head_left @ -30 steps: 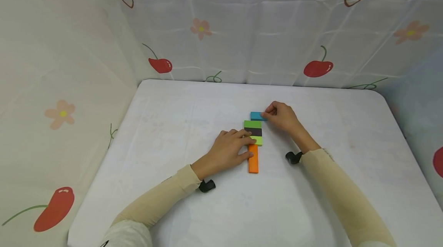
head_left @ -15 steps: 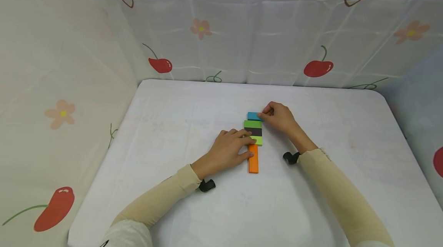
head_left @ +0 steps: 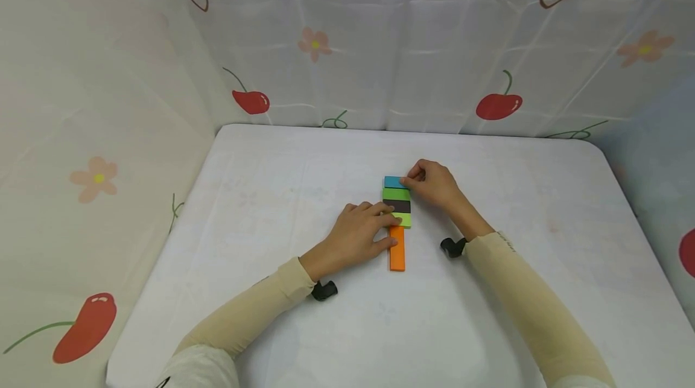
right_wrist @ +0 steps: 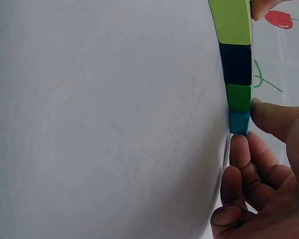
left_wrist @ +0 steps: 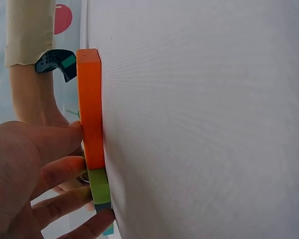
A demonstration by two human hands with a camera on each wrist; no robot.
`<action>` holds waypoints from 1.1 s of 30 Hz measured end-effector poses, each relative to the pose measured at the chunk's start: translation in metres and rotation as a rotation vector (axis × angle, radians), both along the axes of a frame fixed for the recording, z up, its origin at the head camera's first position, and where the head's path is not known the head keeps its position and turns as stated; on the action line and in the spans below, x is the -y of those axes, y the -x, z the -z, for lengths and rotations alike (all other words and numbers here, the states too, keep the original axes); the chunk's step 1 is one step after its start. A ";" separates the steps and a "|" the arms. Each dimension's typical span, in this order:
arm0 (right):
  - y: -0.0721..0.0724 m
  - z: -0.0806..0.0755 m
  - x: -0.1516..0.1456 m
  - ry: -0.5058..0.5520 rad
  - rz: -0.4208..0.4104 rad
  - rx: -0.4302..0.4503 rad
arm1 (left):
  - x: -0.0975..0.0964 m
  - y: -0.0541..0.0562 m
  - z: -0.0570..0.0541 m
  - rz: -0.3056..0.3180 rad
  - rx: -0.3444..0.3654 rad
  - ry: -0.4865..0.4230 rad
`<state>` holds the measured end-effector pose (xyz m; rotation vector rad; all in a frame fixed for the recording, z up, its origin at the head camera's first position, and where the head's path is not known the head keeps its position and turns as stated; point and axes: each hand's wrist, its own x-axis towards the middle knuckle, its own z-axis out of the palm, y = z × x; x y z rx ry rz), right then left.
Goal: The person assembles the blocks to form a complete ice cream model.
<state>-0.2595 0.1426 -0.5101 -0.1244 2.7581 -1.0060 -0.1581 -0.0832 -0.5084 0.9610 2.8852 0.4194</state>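
Flat wooden blocks lie in a column on the white table. From the far end they run blue block (head_left: 393,182), green block (head_left: 396,194), black block (head_left: 400,206) and lime block (head_left: 405,220), stacked edge to edge crosswise. An orange block (head_left: 397,255) extends lengthwise toward the near side. My left hand (head_left: 355,236) rests on the column, thumb on the orange block and fingers over the black and lime blocks. With my right hand (head_left: 434,183) I pinch the blue block at its right end; in the right wrist view the blue block (right_wrist: 239,122) meets the green one.
The white table (head_left: 271,195) spreads around the column. Behind it hangs a pale curtain (head_left: 380,44) printed with cherries, hearts and flowers. Black wrist cameras sit under the left (head_left: 324,291) and right (head_left: 453,247) cuffs.
My right hand has slid the blue block to the left, so its left end now lines up with the green block. The left hand has stayed in place on the blocks.
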 end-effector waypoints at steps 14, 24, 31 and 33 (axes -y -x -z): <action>0.001 0.001 0.000 0.013 -0.013 0.008 | 0.000 0.000 0.000 -0.002 0.003 -0.001; 0.001 0.001 -0.002 0.020 -0.024 0.001 | -0.002 0.000 0.000 -0.004 0.006 0.000; -0.001 0.002 -0.004 0.018 -0.026 -0.008 | -0.003 0.001 0.003 -0.002 0.014 -0.002; -0.001 0.002 -0.004 0.020 -0.025 -0.008 | -0.003 0.001 0.003 -0.001 0.011 -0.003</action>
